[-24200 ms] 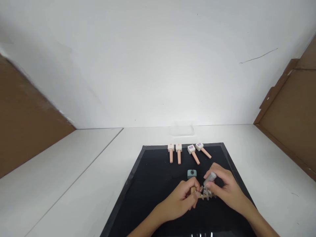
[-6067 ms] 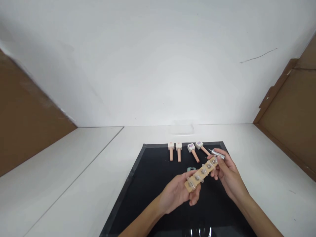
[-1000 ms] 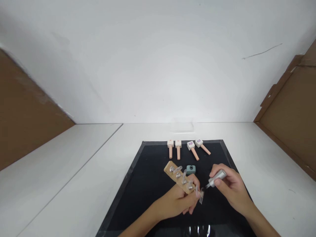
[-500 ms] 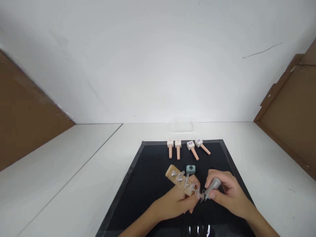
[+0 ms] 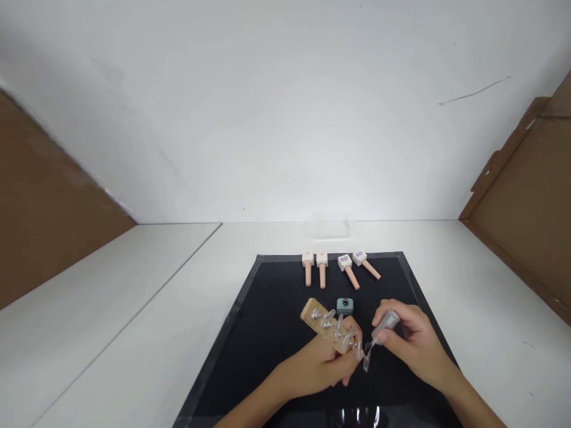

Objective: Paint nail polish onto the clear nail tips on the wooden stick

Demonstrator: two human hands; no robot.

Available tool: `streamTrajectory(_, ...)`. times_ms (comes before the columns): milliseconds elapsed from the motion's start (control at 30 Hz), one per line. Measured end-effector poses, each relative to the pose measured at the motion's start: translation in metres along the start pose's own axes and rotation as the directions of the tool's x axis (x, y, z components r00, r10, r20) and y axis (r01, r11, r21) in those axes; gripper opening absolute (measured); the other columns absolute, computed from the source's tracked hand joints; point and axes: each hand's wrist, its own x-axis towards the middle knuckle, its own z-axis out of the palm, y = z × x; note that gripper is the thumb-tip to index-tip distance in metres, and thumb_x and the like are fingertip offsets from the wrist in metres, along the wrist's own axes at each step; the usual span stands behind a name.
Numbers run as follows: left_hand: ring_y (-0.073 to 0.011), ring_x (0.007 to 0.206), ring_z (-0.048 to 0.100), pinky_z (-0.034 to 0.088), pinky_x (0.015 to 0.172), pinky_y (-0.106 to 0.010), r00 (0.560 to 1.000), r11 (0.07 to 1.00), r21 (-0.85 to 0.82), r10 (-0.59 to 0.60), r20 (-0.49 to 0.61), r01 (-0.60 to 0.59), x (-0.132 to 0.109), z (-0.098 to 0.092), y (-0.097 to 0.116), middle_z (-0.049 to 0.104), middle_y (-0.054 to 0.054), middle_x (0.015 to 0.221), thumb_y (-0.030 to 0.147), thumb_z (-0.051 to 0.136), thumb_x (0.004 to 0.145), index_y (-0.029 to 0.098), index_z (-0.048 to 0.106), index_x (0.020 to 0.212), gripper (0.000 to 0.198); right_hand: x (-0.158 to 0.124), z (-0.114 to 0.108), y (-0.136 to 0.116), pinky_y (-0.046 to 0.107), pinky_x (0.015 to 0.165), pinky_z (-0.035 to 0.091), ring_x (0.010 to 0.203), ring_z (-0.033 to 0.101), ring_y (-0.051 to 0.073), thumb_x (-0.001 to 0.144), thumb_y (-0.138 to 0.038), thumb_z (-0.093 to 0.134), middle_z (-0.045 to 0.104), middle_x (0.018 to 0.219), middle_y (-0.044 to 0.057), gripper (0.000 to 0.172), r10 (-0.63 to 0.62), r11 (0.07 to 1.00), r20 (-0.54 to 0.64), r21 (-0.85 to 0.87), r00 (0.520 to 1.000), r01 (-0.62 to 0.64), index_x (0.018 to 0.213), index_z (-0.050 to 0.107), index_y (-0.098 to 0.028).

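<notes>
My left hand [image 5: 328,359] is closed around a wooden nail-tip stand [image 5: 317,323], held slanted above the black mat. Several clear false nails [image 5: 338,326] stick up from it on small silver mounts. At its right end a clear nail [image 5: 366,359] sits beside my left fingertips. In my right hand [image 5: 414,342] is a grey nail polish brush cap [image 5: 386,326], pinched between thumb and fingers. Its thin brush points down and left at that last nail; whether the bristles touch it I cannot tell. A teal polish bottle [image 5: 345,307], uncapped, stands just beyond my hands.
Several white polish bottles with peach caps [image 5: 322,273] lie along the far part of the black mat [image 5: 267,309]. Behind them a clear plastic tray [image 5: 330,230] rests on the white table [image 5: 178,297]. Brown cardboard walls [image 5: 526,178] stand at both sides.
My right hand has risen slightly with the brush cap, so the brush sits higher by the end nail. My left hand and the stand have barely shifted.
</notes>
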Motion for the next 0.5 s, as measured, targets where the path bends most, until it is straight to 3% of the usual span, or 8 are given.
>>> streamTrajectory(167,-0.0049,0.043,0.036,0.029,0.041,-0.016,1.0,1.0,-0.007,-0.004,-0.003,0.004,0.0008,0.0,0.001,0.042,0.008,0.053,0.053,0.045,0.086,0.02,0.036,0.081,0.034,-0.0014,0.0005,0.0024,0.021,0.044,0.038,0.046,0.044,0.01,0.082,-0.05,0.059,0.052,0.055,-0.002,0.035,-0.023,0.998,0.093,0.061,0.995,0.017,0.067,0.062,-0.018)
streamTrajectory(333,-0.0048,0.042,0.036,0.03,0.04,-0.015,1.0,1.0,-0.021,-0.018,-0.003,0.018,0.0008,0.0011,0.0018,0.042,0.008,0.054,0.055,0.046,0.084,0.02,0.036,0.08,0.036,-0.0029,0.0002,0.0053,0.022,0.045,0.039,0.048,0.045,0.012,0.083,-0.05,0.057,0.052,0.055,-0.001,0.034,-0.007,1.0,0.006,0.013,1.0,0.007,0.07,0.063,-0.019)
streamTrajectory(500,-0.0041,0.041,0.036,0.029,0.039,-0.015,1.0,0.999,-0.035,-0.008,0.001,0.008,0.0004,0.0018,0.002,0.043,0.009,0.053,0.053,0.047,0.085,0.02,0.036,0.08,0.035,-0.0012,-0.0005,0.0033,0.022,0.044,0.039,0.046,0.044,0.011,0.081,-0.048,0.06,0.053,0.054,-0.002,0.033,0.0,1.0,0.066,0.03,0.998,-0.002,0.068,0.063,-0.018)
